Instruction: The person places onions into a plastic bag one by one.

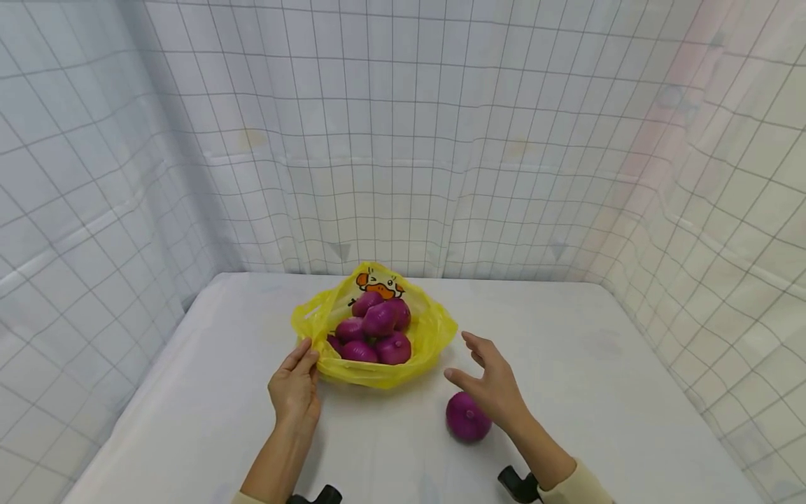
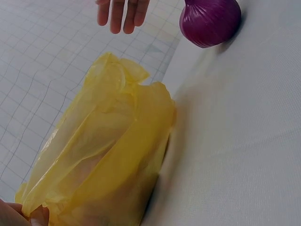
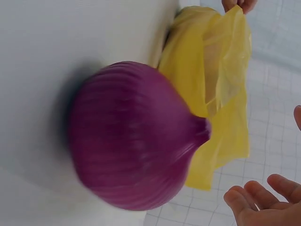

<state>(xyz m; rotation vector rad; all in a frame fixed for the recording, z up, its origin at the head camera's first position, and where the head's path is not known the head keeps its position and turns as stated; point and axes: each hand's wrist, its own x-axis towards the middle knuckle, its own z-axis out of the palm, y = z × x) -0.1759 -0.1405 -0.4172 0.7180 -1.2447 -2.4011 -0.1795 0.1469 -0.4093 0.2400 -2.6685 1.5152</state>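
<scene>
A yellow plastic bag (image 1: 434, 336) with a cartoon duck face lies open on the table, several purple onions (image 1: 380, 319) heaped inside. My left hand (image 1: 294, 388) pinches the bag's near left rim between thumb and fingers; the left wrist view shows the fingertips (image 2: 39, 215) on the plastic. A single onion (image 1: 467, 418) sits on the table to the right of the bag, its stem end up. Over that onion is my right hand (image 1: 494, 385), thumb and fingers spread apart with nothing between them. In the right wrist view, the lone onion (image 3: 136, 136) stands in front of the bag.
A white cloth covers the table (image 1: 554, 336). White curtains with a grid pattern (image 1: 403, 140) enclose the back and both sides. Black camera mounts (image 1: 518, 483) are on the wrists.
</scene>
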